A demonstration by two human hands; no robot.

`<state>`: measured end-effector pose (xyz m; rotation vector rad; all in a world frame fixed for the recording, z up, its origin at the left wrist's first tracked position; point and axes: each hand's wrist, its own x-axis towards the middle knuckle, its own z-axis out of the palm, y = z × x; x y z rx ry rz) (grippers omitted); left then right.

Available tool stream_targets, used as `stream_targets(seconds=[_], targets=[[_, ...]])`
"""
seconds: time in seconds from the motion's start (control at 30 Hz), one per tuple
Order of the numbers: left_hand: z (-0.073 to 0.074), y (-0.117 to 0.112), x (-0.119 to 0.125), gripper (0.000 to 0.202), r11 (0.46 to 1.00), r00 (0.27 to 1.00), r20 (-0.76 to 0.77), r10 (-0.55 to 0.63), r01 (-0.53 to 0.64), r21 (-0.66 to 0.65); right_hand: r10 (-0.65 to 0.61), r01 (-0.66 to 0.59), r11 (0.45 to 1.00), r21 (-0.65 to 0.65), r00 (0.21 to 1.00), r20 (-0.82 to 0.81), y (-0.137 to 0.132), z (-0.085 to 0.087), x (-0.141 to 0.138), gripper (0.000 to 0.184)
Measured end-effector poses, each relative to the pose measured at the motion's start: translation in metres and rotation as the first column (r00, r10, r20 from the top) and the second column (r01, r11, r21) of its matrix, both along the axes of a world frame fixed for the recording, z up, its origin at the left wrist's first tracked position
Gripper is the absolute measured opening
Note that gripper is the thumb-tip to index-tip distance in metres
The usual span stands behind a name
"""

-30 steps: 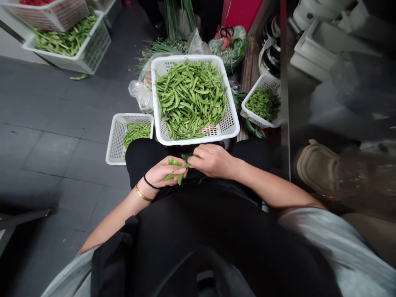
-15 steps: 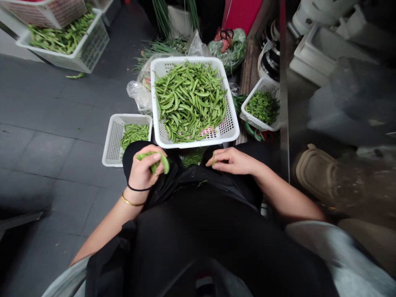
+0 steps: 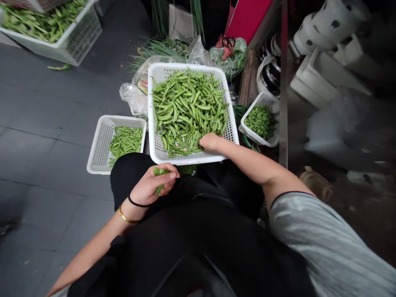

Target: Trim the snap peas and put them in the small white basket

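Over my left knee, my left hand (image 3: 157, 183) is closed around a few green pea pods (image 3: 159, 178). My right hand (image 3: 211, 142) reaches into the near right part of a large white basket (image 3: 185, 160), against the heap of pea pods (image 3: 188, 107). The fingers of that hand are turned away and buried at the pods, so I cannot see whether they grip one. To the left, a smaller white basket (image 3: 99, 142) stands on the floor with a smaller pile of pods (image 3: 126, 140) in it.
At the right, a white basket (image 3: 256, 142) holds leafy greens (image 3: 261, 121). Scissors (image 3: 229, 42) lie on a bag of greens (image 3: 232, 66) behind the large basket. Stacked baskets of greens (image 3: 74, 45) stand at the upper left. A metal edge (image 3: 283, 123) runs along the right.
My right hand has moved from above my lap forward into the large basket. My left hand still holds pods and has shifted slightly right and nearer to me. The view has shifted a little.
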<state>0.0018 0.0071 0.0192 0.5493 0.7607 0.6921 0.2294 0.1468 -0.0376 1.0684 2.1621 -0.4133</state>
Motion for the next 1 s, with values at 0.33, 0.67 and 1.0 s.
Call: stream_targets(seconds=[0.33, 0.67, 1.0], targets=[[-0.001, 0.006, 0.016, 0.031, 0.960, 0.887, -0.444, 0.130, -0.001, 0.279, -0.275, 0.144, 0.958, -0.250, 0.716, -0.642, -0.073, 0.078, 0.014, 0.016], [0.017, 0.000, 0.020, 0.019, 0.996, 0.978, -0.206, -0.033, 0.050, 0.075, -0.137, 0.177, 0.980, -0.088, 0.291, -0.947, -0.112, 0.087, 0.000, 0.019], [0.018, -0.014, 0.035, 0.020, 0.974, 0.962, -0.150, 0.228, -0.223, 0.046, 0.107, 0.356, 0.847, 0.394, 0.612, -0.784, -0.152, 0.091, -0.006, 0.033]])
